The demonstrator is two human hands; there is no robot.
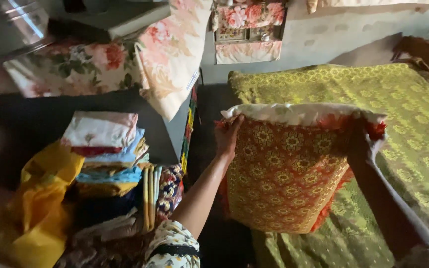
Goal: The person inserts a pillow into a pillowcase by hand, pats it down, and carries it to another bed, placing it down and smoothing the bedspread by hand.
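I hold up an orange pillow cover [284, 173] patterned with yellow flowers, with a white floral pillow [299, 113] showing at its top opening. My left hand [227, 136] grips the cover's upper left corner. My right hand [361, 144] grips the upper right corner and is partly hidden by the fabric. The pillow hangs above the left edge of a bed spread with a green patterned sheet [403, 114].
A stack of folded cloths [107, 154] sits at the left beside a yellow bag [38, 208]. Floral pillows [165, 54] lean behind it. A dark gap [204, 149] runs between stack and bed. A grey wall [333, 34] stands at the back.
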